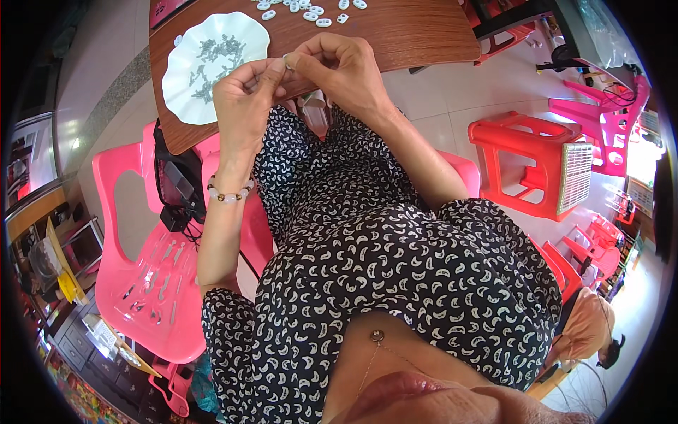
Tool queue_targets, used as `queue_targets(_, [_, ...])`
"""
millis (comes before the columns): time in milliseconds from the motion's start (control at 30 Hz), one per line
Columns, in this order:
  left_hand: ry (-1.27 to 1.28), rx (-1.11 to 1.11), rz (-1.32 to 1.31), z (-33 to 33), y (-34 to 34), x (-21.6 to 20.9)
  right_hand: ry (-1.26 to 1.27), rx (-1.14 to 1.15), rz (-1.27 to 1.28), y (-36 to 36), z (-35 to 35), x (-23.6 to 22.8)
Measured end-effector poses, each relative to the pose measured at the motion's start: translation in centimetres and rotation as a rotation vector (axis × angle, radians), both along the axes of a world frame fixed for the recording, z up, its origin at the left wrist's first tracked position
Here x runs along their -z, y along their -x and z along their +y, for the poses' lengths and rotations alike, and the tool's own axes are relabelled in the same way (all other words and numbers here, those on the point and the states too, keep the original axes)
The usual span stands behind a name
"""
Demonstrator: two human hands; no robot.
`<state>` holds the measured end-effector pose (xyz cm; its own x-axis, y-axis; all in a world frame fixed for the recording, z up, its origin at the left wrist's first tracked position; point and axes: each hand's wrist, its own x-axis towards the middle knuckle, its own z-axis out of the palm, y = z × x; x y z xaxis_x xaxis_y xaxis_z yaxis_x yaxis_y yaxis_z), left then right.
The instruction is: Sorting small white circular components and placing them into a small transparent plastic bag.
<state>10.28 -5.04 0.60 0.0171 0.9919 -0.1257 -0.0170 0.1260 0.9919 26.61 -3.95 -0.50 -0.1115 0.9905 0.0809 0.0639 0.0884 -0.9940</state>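
Note:
Over the near edge of the brown table, my left hand (247,90) and my right hand (346,74) meet fingertip to fingertip. Thumbs and forefingers pinch a small white piece (286,62) between them, mostly hidden by the fingers. Just left of my hands, a white plate with a wavy rim (178,79) holds a scatter of small dark grey pieces (217,60), too small to name surely. Beyond my right hand lie several white oval plastic pieces with holes (323,22), loose on the tabletop.
The wooden table (417,35) ends just under my hands. A pink chair (152,283) with a black bag (176,184) hung by it stands at left. Red stools (522,166) are at right. Another person (586,325) is at the lower right, away from the table.

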Motion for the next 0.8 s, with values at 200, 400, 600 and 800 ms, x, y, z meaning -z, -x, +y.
queue_targets(200, [0.093,0.006,-0.101,0.0,0.5,0.4,0.075,0.010,0.133,0.2,0.0,-0.3])
queue_targets(400, [0.155,-0.020,-0.115,-0.1,0.7,-0.2,0.070,0.026,0.140,-0.1,0.4,0.9])
queue_targets(600, [0.155,-0.013,-0.097,0.0,1.1,-0.5,0.076,0.016,0.212,0.4,0.3,1.0])
queue_targets(800, [0.123,-0.005,-0.128,-0.1,1.0,-0.4,0.083,0.003,0.185,0.5,0.1,0.8])
